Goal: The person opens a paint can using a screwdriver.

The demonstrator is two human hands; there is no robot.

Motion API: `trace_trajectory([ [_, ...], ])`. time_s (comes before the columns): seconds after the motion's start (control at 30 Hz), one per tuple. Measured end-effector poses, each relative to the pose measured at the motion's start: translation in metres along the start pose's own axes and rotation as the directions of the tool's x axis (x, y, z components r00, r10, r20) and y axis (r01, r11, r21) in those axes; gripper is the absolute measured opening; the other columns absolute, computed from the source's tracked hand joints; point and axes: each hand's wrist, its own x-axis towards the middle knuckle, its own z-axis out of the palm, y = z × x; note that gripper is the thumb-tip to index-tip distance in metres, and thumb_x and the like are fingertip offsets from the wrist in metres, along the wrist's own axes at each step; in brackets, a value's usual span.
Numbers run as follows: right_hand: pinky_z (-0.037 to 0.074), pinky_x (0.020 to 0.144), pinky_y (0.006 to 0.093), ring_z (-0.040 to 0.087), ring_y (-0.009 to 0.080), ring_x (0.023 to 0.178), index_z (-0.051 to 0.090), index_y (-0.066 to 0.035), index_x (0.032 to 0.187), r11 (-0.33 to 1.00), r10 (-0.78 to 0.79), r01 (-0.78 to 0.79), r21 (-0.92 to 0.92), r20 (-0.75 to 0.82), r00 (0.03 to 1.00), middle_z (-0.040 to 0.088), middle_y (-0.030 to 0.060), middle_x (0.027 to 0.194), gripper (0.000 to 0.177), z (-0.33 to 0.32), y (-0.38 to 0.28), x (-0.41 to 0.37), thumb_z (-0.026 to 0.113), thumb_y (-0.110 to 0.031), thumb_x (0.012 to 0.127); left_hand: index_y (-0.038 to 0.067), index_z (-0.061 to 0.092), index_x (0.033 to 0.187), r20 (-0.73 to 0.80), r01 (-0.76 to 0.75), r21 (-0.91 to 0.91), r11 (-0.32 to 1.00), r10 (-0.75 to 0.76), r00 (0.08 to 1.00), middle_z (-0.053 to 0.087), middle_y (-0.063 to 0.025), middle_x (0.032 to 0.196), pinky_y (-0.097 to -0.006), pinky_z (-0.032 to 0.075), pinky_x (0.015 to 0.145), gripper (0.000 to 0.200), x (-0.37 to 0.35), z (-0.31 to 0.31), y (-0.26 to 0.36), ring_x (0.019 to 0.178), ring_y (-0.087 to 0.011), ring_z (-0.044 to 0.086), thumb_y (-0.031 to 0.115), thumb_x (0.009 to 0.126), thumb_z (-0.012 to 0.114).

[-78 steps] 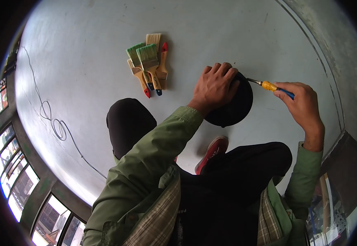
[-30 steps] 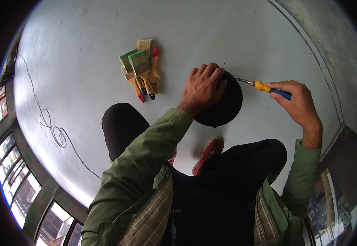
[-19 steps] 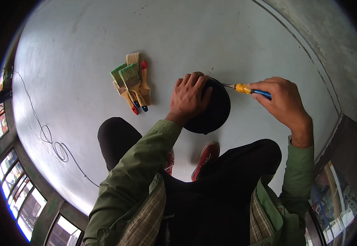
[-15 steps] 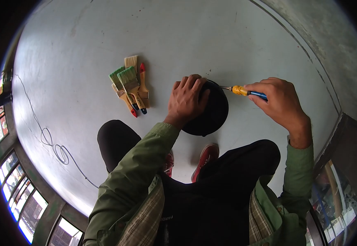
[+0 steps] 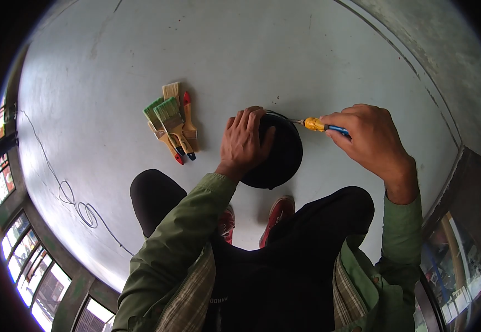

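A round black container (image 5: 278,157) stands on the grey floor in front of the red shoes. My left hand (image 5: 246,141) lies over its left rim, the fingers bent round the edge and the thumb on the dark top. In my right hand (image 5: 370,135) is a screwdriver (image 5: 314,124) with a yellow and blue handle, held from the right. Its metal tip reaches the container's upper right rim; the exact contact is too small to tell. Left of the container lies a pile of several paintbrushes (image 5: 170,119), some with green bristles, some with pale ones.
A thin grey cable (image 5: 88,216) lies looped on the floor at the left. Windows (image 5: 36,271) line the lower left edge. My knees and red shoes (image 5: 277,219) are below the container. A wall (image 5: 445,66) rises at the upper right.
The brushes and the container sit slightly lower and further left in the view. Both hands stay at the container, and the screwdriver tip is still at its rim.
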Motion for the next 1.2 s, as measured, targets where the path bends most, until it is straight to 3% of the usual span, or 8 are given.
trace_trajectory([
  [0.27, 0.052, 0.066, 0.0369, 0.067, 0.0273, 0.070, 0.074, -0.006, 0.095, 0.995, -0.033, 0.039, -0.091, 0.069, 0.997, 0.071, 0.0104, 0.079, 0.015, -0.006, -0.010, 0.020, 0.072, -0.014, 0.083, 0.007, 0.053, 0.111, 0.006, -0.018, 0.010, 1.000, 0.018, 1.000, 0.060, -0.0097, 0.112, -0.0403, 0.043, 0.085, 0.033, -0.001, 0.001, 0.001, 0.101, -0.0289, 0.058, 0.025, 0.087, 0.064],
  [0.33, 0.052, 0.063, 0.0373, 0.066, 0.0282, 0.066, 0.074, -0.006, 0.085, 0.932, -0.082, 0.139, -0.335, 0.177, 0.981, 0.068, 0.0109, 0.070, 0.009, -0.009, -0.021, 0.035, 0.069, -0.013, 0.082, 0.007, 0.053, 0.111, 0.014, -0.005, 0.036, 0.999, 0.005, 1.000, 0.060, -0.0094, 0.113, -0.0402, 0.044, 0.085, 0.032, 0.000, 0.000, 0.002, 0.101, -0.0288, 0.058, 0.025, 0.087, 0.063],
  [0.43, 0.052, 0.059, 0.0369, 0.066, 0.0268, 0.062, 0.071, -0.007, 0.075, 0.881, -0.189, 0.235, -0.412, 0.149, 0.971, 0.063, 0.0110, 0.063, 0.008, -0.007, -0.030, 0.046, 0.067, -0.010, 0.081, 0.007, 0.053, 0.111, -0.008, -0.027, 0.027, 0.999, 0.028, 1.000, 0.060, -0.0092, 0.113, -0.0404, 0.044, 0.085, 0.032, -0.001, 0.002, 0.000, 0.101, -0.0287, 0.058, 0.026, 0.086, 0.064],
  [0.67, 0.051, 0.055, 0.0352, 0.066, 0.0240, 0.060, 0.067, -0.008, 0.067, 0.890, -0.078, 0.153, -0.429, 0.188, 0.979, 0.062, 0.0108, 0.060, 0.012, 0.009, -0.049, 0.034, 0.064, -0.007, 0.078, 0.007, 0.054, 0.111, -0.015, -0.014, 0.016, 1.000, 0.014, 1.000, 0.060, -0.0095, 0.113, -0.0407, 0.043, 0.085, 0.032, -0.002, 0.001, 0.001, 0.102, -0.0287, 0.058, 0.026, 0.086, 0.064],
  [0.77, 0.051, 0.051, 0.0321, 0.066, 0.0186, 0.057, 0.067, -0.012, 0.062, 0.865, -0.125, 0.151, -0.478, 0.086, 0.988, 0.064, 0.0070, 0.059, 0.010, 0.014, -0.053, 0.037, 0.070, -0.010, 0.071, 0.007, 0.054, 0.111, -0.007, -0.009, 0.045, 0.999, 0.009, 1.000, 0.060, -0.0098, 0.113, -0.0404, 0.043, 0.086, 0.032, -0.002, 0.000, 0.001, 0.102, -0.0287, 0.058, 0.025, 0.087, 0.063],
  [1.07, 0.054, 0.055, 0.0338, 0.068, 0.0219, 0.062, 0.068, -0.009, 0.068, 0.854, -0.084, 0.135, -0.503, 0.123, 0.989, 0.066, 0.0091, 0.063, 0.005, 0.010, -0.059, 0.050, 0.069, -0.007, 0.072, 0.006, 0.056, 0.110, -0.024, -0.004, 0.009, 1.000, 0.004, 1.000, 0.061, -0.0117, 0.112, -0.0410, 0.044, 0.086, 0.032, -0.005, -0.001, 0.001, 0.102, -0.0308, 0.058, 0.025, 0.086, 0.064],
  [1.13, 0.054, 0.060, 0.0368, 0.067, 0.0277, 0.063, 0.068, -0.004, 0.070, 0.888, -0.067, 0.122, -0.444, 0.137, 0.988, 0.065, 0.0142, 0.064, 0.004, 0.006, -0.065, 0.050, 0.068, -0.001, 0.073, 0.006, 0.056, 0.110, -0.013, 0.006, 0.007, 1.000, -0.006, 1.000, 0.060, -0.0114, 0.112, -0.0410, 0.044, 0.086, 0.032, -0.005, -0.002, 0.003, 0.101, -0.0302, 0.058, 0.025, 0.086, 0.064],
  [1.2, 0.054, 0.059, 0.0368, 0.067, 0.0276, 0.062, 0.068, -0.004, 0.069, 0.883, -0.053, 0.110, -0.456, 0.136, 0.989, 0.065, 0.0144, 0.064, 0.004, 0.010, -0.066, 0.051, 0.067, -0.001, 0.073, 0.006, 0.056, 0.110, -0.026, -0.005, -0.002, 1.000, 0.005, 1.000, 0.060, -0.0114, 0.112, -0.0410, 0.044, 0.086, 0.032, -0.005, -0.004, 0.003, 0.101, -0.0301, 0.058, 0.025, 0.086, 0.064],
])
